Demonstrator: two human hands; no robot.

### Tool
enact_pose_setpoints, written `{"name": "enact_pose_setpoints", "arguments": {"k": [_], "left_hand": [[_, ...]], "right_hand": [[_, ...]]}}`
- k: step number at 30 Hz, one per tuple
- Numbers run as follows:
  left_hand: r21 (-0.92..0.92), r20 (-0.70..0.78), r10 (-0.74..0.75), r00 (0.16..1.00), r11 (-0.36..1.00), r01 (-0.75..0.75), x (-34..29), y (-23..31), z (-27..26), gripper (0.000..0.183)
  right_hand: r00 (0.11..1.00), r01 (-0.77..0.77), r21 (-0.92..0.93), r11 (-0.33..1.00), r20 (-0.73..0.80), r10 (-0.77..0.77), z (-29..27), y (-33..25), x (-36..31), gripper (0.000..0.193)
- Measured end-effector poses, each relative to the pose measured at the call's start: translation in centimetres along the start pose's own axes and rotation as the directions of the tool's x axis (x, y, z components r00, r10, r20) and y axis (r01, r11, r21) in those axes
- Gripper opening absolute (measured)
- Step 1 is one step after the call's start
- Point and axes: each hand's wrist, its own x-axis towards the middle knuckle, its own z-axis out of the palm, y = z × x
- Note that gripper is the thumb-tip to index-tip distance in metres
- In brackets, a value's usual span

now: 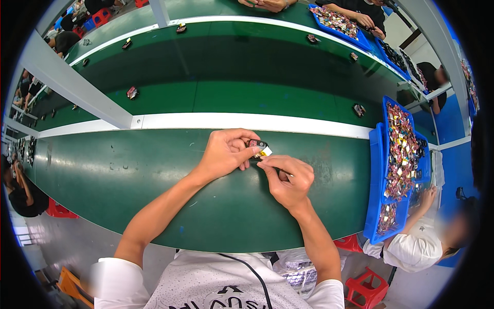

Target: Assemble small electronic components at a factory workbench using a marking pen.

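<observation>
Over the green work surface, my left hand grips a small black plastic housing between thumb and fingers. Reddish, yellow and white parts show inside the housing. My right hand is closed in a pinch at the housing's lower right edge, thumb and forefinger pressed together. A thin bit sticks out beside its curled fingers, too small to name. Whatever lies between the right fingertips is hidden.
Blue trays heaped with small red and gold parts stand at the right. Beyond a white rail runs a green conveyor belt carrying several small assemblies. A grey post rises at left. Co-workers sit around; one in white is at right.
</observation>
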Motion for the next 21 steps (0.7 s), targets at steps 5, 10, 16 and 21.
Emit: {"name": "enact_pose_setpoints", "arguments": {"k": [5,10,16,21], "left_hand": [[0.018,-0.002,-0.004,1.0,1.0,0.004,0.2,-0.2,0.0,0.02],[0.029,-0.02,-0.02,1.0,0.999,0.021,0.8,0.1,0.4,0.019],[0.236,-0.401,0.273,0.874,0.953,-0.189,6.1,1.4,-4.3,0.019],[0.71,-0.452,0.411,0.792,0.703,0.04,8.5,0.4,-9.8,0.025]], "right_hand": [[1.0,-0.002,-0.005,1.0,0.016,0.002,0.0,0.0,-0.1,0.017],[0.998,0.068,0.006,0.998,-0.015,-0.068,0.1,0.6,0.0,0.014],[0.978,-0.015,0.012,1.0,-0.21,0.017,-0.1,0.8,0.3,0.017],[0.985,-0.002,0.001,1.0,-0.171,0.002,0.6,1.1,0.4,0.018]]}}
